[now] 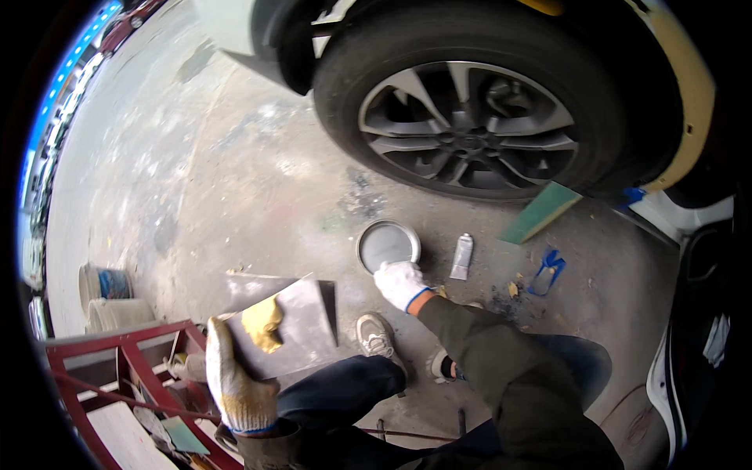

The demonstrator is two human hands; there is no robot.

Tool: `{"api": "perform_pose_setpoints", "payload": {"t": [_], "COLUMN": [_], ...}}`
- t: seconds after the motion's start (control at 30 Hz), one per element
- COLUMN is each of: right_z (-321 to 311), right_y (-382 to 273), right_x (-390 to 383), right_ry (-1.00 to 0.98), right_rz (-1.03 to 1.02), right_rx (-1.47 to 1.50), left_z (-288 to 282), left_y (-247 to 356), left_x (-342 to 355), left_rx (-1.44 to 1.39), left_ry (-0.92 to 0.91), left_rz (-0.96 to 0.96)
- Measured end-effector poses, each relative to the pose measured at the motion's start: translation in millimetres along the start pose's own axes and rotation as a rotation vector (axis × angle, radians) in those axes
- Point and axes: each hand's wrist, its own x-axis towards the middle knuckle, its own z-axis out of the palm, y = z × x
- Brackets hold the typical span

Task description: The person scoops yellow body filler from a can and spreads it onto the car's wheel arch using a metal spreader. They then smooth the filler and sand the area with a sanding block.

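Note:
My left hand (237, 384), in a stained white work glove, grips the left edge of a flat grey board (301, 325). A lump of yellow putty (264, 323) lies on this board. In front of me, my right hand (401, 283), also gloved, is closed at the near rim of a round grey tin (387, 244) on the floor. Its fingertips are partly hidden, and I cannot tell whether they hold a separate lid. Right of the tin lie a silver-white tube (462, 257) and a blue plastic piece (547, 272).
A car wheel (470, 129) stands ahead, with a green strip (540, 213) leaning near its tire. An open car door (689, 313) borders the right. At lower left is a red metal frame (125, 345), with white buckets (110, 294) behind it. Putty scraps (514, 290) dot the floor.

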Motion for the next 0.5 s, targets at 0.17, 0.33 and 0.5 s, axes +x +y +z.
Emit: {"api": "perform_pose_setpoints", "payload": {"t": [0.17,0.33,0.5], "right_z": [-3.0,-12.6,39.2], "right_y": [14.9,84.6,115.3], "right_x": [0.2,-43.3,-75.2], "right_ry": [0.023,0.619,0.155], "right_rz": [0.193,0.872,1.235], "right_rx": [0.29,0.46,0.242], "left_z": [-3.6,-14.1,-12.3], "left_y": [-9.0,-14.8,-12.0], "left_x": [13.4,24.2,19.7], "left_rx": [-0.074,-0.188,-0.091], "left_ry": [-0.118,-0.216,-0.295], "left_rz": [0.018,-0.027,-0.093]}}
